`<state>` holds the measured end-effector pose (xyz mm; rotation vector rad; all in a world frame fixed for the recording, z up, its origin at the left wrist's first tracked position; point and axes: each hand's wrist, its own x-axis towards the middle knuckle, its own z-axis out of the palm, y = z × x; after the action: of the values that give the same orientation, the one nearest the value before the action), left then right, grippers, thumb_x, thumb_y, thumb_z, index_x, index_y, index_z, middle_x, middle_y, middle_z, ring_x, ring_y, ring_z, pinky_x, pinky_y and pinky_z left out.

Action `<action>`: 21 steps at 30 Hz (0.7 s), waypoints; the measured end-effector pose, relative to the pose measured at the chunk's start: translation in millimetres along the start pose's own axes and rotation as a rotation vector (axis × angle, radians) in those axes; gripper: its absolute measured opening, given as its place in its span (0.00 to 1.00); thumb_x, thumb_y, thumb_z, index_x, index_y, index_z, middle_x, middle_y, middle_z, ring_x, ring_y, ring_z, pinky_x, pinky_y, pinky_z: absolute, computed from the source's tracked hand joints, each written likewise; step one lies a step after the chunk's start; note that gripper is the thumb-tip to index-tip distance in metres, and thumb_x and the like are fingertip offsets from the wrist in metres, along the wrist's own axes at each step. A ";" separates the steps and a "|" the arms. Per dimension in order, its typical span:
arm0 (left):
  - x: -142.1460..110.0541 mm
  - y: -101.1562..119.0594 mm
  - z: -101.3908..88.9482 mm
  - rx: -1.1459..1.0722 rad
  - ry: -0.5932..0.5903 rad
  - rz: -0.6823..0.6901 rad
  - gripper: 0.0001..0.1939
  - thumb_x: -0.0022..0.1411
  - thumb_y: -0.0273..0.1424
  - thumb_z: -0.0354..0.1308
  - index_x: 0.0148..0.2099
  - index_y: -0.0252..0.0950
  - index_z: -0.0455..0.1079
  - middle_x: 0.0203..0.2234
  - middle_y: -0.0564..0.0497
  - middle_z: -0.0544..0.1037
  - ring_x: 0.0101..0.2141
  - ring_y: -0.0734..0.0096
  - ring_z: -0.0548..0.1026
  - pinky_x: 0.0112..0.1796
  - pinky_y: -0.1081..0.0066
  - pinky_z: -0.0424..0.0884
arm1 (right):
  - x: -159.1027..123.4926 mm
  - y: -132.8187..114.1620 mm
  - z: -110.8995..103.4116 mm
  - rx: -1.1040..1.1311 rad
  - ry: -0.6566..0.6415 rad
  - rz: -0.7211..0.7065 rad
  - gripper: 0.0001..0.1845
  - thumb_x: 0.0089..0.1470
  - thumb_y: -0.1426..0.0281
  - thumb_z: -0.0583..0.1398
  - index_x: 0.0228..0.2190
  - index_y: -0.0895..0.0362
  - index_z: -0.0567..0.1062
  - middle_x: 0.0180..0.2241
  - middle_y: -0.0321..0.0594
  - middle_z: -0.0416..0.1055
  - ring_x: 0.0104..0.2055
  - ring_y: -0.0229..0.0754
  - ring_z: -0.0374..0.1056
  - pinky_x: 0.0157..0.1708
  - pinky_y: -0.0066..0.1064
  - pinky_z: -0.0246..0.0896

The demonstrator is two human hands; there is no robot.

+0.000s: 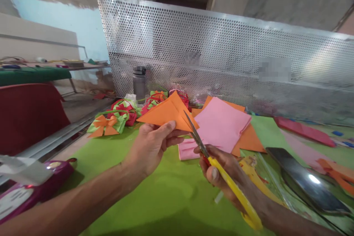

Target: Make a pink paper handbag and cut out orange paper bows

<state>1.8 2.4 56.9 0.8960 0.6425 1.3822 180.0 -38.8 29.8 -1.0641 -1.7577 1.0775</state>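
Note:
My left hand [151,145] pinches a folded orange paper triangle [166,112] and holds it up above the green table cover [155,195]. My right hand [225,171] grips yellow-handled scissors [221,175]. Their metal blades point up and left, and the tips touch the orange paper's lower right edge. Beneath the blades lie pink paper sheets [218,123] on top of more orange paper [247,140].
Several folded paper bows [110,123] in green, orange and red sit at the back left beside a grey bottle [139,83]. A perforated metal screen [221,62] closes the back. A phone [305,180] lies at the right, a magenta case [35,188] at the left.

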 end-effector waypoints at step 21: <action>3.9 -5.0 -4.4 0.020 -0.001 -0.009 0.01 0.52 0.24 0.59 0.30 0.30 0.70 0.25 0.49 0.78 0.28 0.64 0.78 0.27 0.71 0.75 | 0.3 2.4 -5.5 0.022 -0.077 0.096 0.22 0.48 0.50 0.57 0.30 0.56 0.64 0.24 0.31 0.51 0.20 0.31 0.44 0.16 0.25 0.44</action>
<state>1.3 7.1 50.8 0.9082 0.6596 1.3689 185.5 -36.4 29.4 -1.1165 -1.7664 1.2087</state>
